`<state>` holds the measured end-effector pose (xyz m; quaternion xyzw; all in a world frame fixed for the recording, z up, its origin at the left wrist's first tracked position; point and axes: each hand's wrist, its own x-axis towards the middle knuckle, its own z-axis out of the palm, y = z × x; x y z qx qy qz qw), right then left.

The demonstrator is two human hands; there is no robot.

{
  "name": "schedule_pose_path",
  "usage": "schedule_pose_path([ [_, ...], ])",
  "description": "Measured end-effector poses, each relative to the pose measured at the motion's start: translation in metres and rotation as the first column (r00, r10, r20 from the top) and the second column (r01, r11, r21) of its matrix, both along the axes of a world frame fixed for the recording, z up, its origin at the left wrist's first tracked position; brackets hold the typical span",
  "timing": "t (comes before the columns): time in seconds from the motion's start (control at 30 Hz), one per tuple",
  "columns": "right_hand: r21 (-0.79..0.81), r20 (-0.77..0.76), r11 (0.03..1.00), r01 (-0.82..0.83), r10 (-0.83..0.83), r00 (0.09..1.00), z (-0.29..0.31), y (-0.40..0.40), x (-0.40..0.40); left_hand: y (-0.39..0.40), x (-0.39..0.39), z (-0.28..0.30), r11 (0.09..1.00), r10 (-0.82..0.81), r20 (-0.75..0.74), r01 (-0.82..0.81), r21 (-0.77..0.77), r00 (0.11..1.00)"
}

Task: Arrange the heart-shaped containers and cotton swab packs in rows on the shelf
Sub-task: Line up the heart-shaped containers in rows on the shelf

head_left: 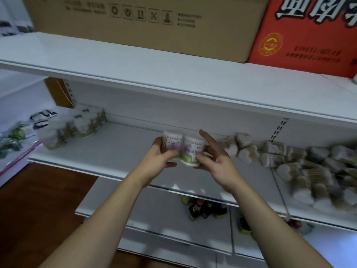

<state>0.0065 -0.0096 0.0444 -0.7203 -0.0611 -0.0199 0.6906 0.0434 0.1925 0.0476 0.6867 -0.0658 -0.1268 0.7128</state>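
Note:
Above the middle of the white shelf (pixel 116 151), my left hand (pixel 160 157) grips a cotton swab pack (pixel 172 144) with a purple label. Right beside it my right hand (pixel 214 155) holds a second pack (pixel 192 151) by thumb and lower fingers, its index finger pointing up. The two packs touch side by side. Several swab packs stand in neat rows (pixel 77 126) at the shelf's left end. A loose heap of heart-shaped containers and swab packs (pixel 309 167) lies along the right part of the shelf.
The upper shelf (pixel 135 60) carries a brown cardboard box (pixel 146 22) and a red carton (pixel 305 35). Dark bottles (pixel 206 207) stand on the lower shelf. At the far left lie black-and-white packets (pixel 41 118) and green items. The floor is brown wood.

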Motion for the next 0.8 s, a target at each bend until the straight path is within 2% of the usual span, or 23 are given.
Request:
schedule_pose_path([
  [0.2,0.027,-0.062,1.0,-0.006,0.008,0.998,-0.005,0.094,0.012,0.1,0.007,-0.004,0.997,-0.053,-0.013,0.053,0.047,0.999],
  [0.37,-0.036,-0.066,0.999,0.007,-0.009,0.998,-0.002,0.143,0.031,0.151,0.026,-0.012,0.987,-0.041,0.025,0.037,0.154,0.999],
  [0.53,-0.099,-0.065,0.995,0.031,-0.037,0.997,-0.006,0.177,0.067,0.179,0.055,-0.011,0.989,0.02,0.061,-0.029,0.145,0.998],
  [0.67,-0.136,-0.068,0.991,0.008,-0.018,0.998,-0.005,0.199,0.095,0.204,0.077,-0.003,0.969,0.083,0.136,-0.111,0.22,0.987],
  [0.8,-0.166,-0.026,0.986,0.003,-0.008,1.0,-0.009,0.221,0.117,0.237,0.089,-0.001,0.98,0.115,0.146,-0.136,0.146,0.983],
])
